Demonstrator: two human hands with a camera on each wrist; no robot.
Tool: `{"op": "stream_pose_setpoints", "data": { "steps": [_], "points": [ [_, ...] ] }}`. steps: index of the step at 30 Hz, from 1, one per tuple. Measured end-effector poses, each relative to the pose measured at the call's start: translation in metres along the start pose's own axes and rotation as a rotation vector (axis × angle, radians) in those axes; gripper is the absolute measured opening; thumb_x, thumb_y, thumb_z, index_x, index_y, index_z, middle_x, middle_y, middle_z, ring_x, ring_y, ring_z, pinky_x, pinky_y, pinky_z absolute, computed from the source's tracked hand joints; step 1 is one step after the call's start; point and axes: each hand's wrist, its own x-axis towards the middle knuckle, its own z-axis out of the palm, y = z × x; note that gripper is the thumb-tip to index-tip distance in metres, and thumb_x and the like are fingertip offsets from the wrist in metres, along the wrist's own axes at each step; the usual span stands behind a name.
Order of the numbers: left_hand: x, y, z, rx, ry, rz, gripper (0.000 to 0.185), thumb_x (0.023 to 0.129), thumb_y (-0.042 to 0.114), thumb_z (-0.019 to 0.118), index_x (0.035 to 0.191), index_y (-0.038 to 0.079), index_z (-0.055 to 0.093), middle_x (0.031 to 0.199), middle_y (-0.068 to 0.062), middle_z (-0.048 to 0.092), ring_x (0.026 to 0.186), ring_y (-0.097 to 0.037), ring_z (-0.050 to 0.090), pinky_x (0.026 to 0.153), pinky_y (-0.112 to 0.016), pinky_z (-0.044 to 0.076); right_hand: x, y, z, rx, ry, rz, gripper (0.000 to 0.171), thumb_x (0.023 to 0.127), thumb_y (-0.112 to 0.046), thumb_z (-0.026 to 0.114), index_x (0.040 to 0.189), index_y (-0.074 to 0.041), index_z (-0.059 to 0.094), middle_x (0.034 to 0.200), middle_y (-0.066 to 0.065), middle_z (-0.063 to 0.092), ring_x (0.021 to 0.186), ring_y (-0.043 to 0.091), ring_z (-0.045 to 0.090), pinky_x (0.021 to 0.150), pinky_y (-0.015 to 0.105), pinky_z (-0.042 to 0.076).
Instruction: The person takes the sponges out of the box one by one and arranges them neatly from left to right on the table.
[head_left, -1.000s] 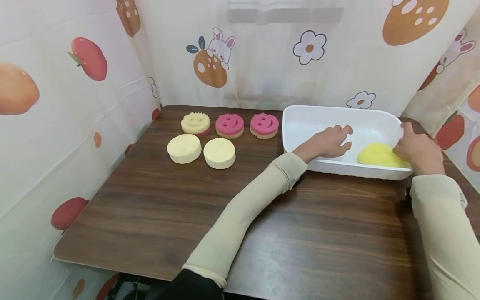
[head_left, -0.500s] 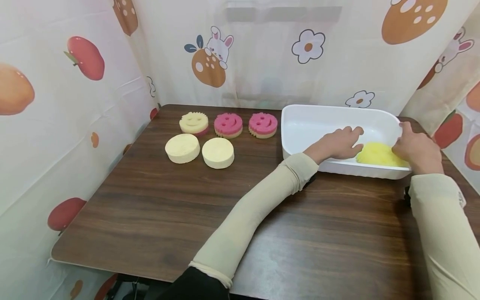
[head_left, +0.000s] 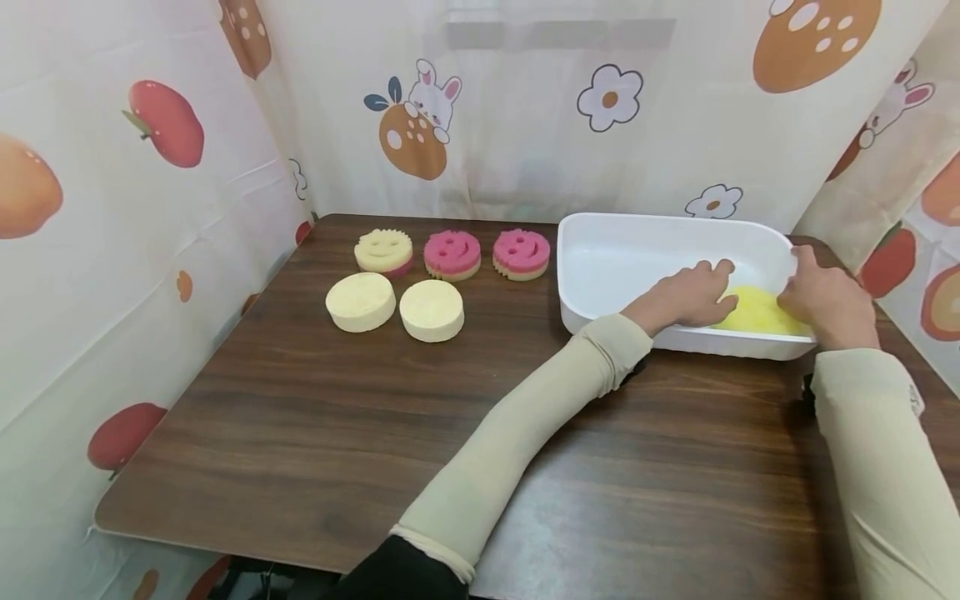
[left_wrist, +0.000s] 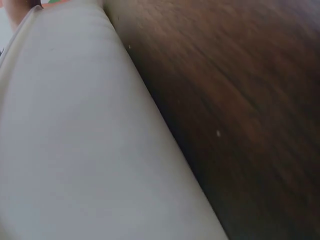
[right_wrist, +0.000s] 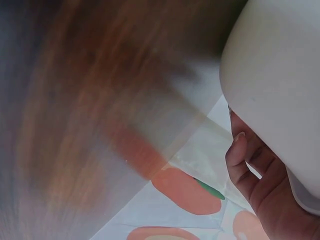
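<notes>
A white plastic tub [head_left: 600,275] stands at the back right of the table. My left hand [head_left: 686,296] reaches over its front rim, fingers loosely bent and spread, next to a bright yellow rounded thing [head_left: 757,312] inside. Whether the fingertips touch that yellow thing is unclear. At the tub's right end my right hand [head_left: 828,304] holds the wall. In the right wrist view, the curled fingers of that right hand [right_wrist: 272,200] lie against the outside of the tub [right_wrist: 280,90]. The left wrist view shows only a pale surface and the tabletop [left_wrist: 240,100], without the hand.
Left of the tub, a cream-topped smiley sponge [head_left: 383,250] and two pink-topped smiley sponges [head_left: 452,252] form a row. Two plain cream round sponges [head_left: 432,308] lie before them. Printed curtains [head_left: 525,108] border the brown table [head_left: 337,433].
My left hand has moved right inside the tub, up to the yellow thing. My right hand keeps its place at the tub's end. The head view has shifted slightly.
</notes>
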Motion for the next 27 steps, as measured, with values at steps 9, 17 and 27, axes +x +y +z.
{"op": "stream_pose_setpoints", "data": {
  "steps": [9, 17, 27],
  "points": [
    [0.0044, 0.0057, 0.0025, 0.006, -0.024, -0.019, 0.059, 0.104, 0.051, 0.029, 0.158, 0.033, 0.013, 0.156, 0.014, 0.032, 0.135, -0.001, 0.043, 0.108, -0.022, 0.041, -0.001, -0.001, -0.001, 0.008, -0.004, 0.001, 0.073, 0.095, -0.021, 0.048, 0.153, 0.002, 0.01, 0.109, 0.042, 0.049, 0.078, 0.045, 0.052, 0.058, 0.05, 0.044],
    [0.0052, 0.0079, 0.0042, 0.048, -0.072, -0.02, 0.058, 0.104, 0.051, 0.028, 0.158, 0.034, 0.016, 0.154, 0.018, 0.037, 0.137, 0.005, 0.04, 0.11, -0.02, 0.039, -0.0005, -0.0003, -0.0009, 0.009, -0.01, 0.007, 0.073, 0.096, -0.021, 0.047, 0.153, 0.002, 0.009, 0.111, 0.042, 0.048, 0.077, 0.045, 0.053, 0.057, 0.049, 0.044],
    [0.004, 0.009, 0.0072, 0.044, -0.085, 0.003, 0.055, 0.104, 0.052, 0.03, 0.156, 0.035, 0.022, 0.15, 0.02, 0.043, 0.135, 0.007, 0.043, 0.107, -0.021, 0.041, -0.0017, 0.0011, -0.0019, 0.027, -0.018, 0.002, 0.076, 0.094, -0.023, 0.052, 0.153, 0.001, 0.011, 0.112, 0.042, 0.047, 0.079, 0.046, 0.053, 0.058, 0.052, 0.046]
  ]
}}
